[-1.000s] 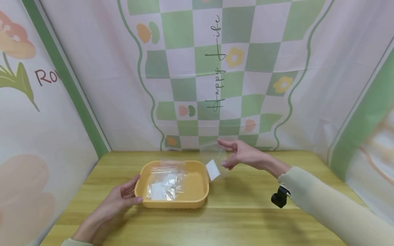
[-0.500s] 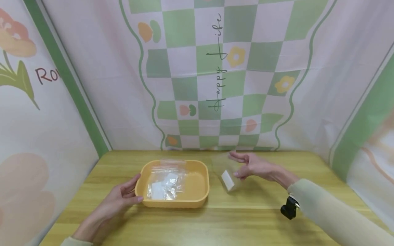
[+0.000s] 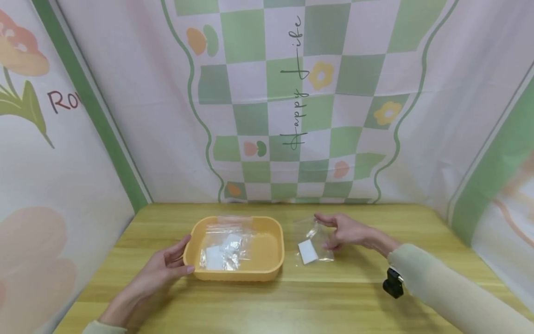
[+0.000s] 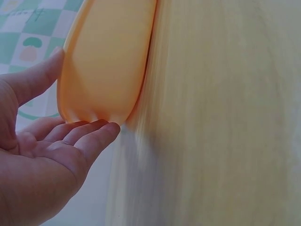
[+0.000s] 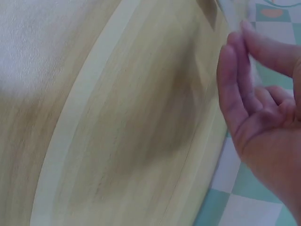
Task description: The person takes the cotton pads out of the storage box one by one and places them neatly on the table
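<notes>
My left hand (image 3: 160,269) holds the left end of a yellow plastic tray (image 3: 267,273), the thumb at one side and the fingers against the end wall. Inside the tray, on its left side, lie several overlapping clear zip bags (image 3: 221,253) with white pieces in them. To the right of the tray, another clear zip bag (image 3: 323,236) with a white card (image 3: 308,252) in it is down on the table. My right hand (image 3: 348,232) has it at its right side, index finger at the top edge and thumb lower. In the right wrist view the fingertips nearly meet, and the bag is hardly visible.
The wooden table (image 3: 292,306) runs back to a green-and-white checked cloth (image 3: 283,116). White printed cloth hangs on both sides. A small black device (image 3: 393,283) is strapped at the right wrist.
My right hand has moved right and down from beside the tray's right end, laying the bag with the white card onto the table. My left hand and the tray have stayed in place.
</notes>
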A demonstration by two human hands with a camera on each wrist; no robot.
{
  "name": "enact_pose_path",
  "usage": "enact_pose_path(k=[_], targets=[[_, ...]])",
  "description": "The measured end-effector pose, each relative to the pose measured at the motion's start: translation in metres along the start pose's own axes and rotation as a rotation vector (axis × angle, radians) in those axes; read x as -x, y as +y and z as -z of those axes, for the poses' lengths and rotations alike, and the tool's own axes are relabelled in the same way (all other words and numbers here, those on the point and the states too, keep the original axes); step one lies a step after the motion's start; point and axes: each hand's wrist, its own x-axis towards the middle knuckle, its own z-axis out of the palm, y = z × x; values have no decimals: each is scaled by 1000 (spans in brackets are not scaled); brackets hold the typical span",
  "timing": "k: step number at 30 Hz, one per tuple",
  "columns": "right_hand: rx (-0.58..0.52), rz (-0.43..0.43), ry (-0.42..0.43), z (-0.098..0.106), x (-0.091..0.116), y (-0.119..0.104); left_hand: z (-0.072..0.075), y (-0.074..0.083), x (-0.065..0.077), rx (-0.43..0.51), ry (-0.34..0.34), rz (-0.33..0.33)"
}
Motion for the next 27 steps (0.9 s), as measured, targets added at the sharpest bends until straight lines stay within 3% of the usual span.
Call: enact_pose_path(k=[7,17,27], targets=[[100,16,32,-10,-4,2,1,-1,0,2,7,20],[74,0,98,-23,-3,10,1,-1,0,10,1,19],[139,4,140,-26,-4,11,0,0,0,10,9,25]])
